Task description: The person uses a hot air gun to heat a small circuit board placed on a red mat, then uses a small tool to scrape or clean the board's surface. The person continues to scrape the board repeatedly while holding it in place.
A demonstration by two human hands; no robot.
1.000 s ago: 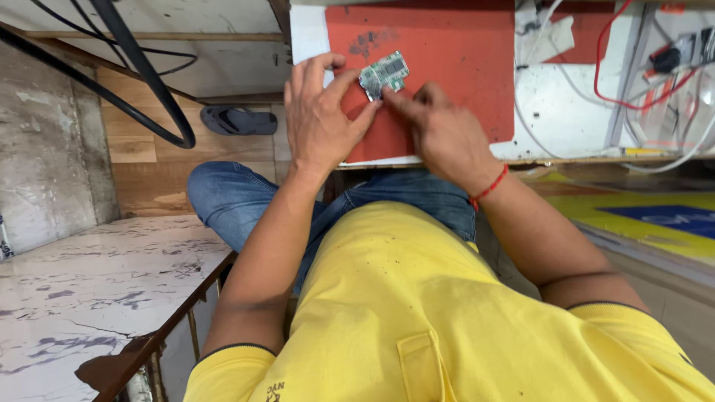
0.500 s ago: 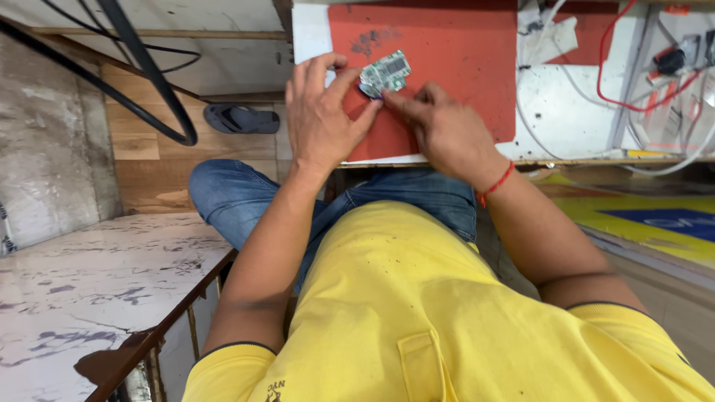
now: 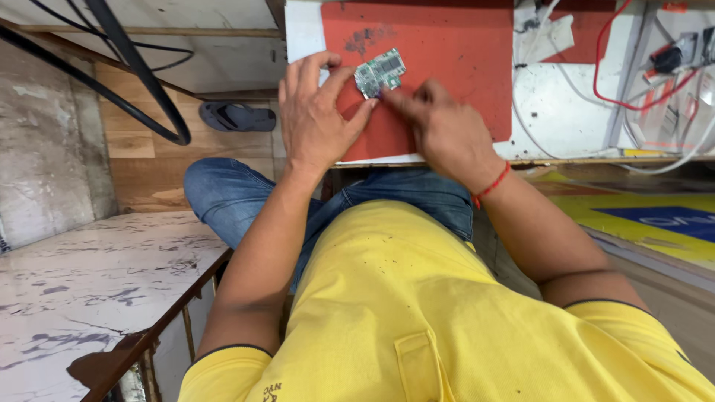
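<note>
circuit board: small green one, lying on the red mat on the worktop
left hand: fingertips pinning its edge
right hand: fingers bunched at its lower edge, tool not visible
progress: looks mid-job, board bare, nothing refitted

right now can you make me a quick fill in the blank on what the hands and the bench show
1. The small circuit board lies on a mat whose colour is ____.
2. The left hand steadies the circuit board with its ____.
3. The right hand has a thin red ____ around its wrist.
4. On the wooden floor left of the bench lies a dark ____.

Missing words: red; fingertips; thread; sandal
</note>
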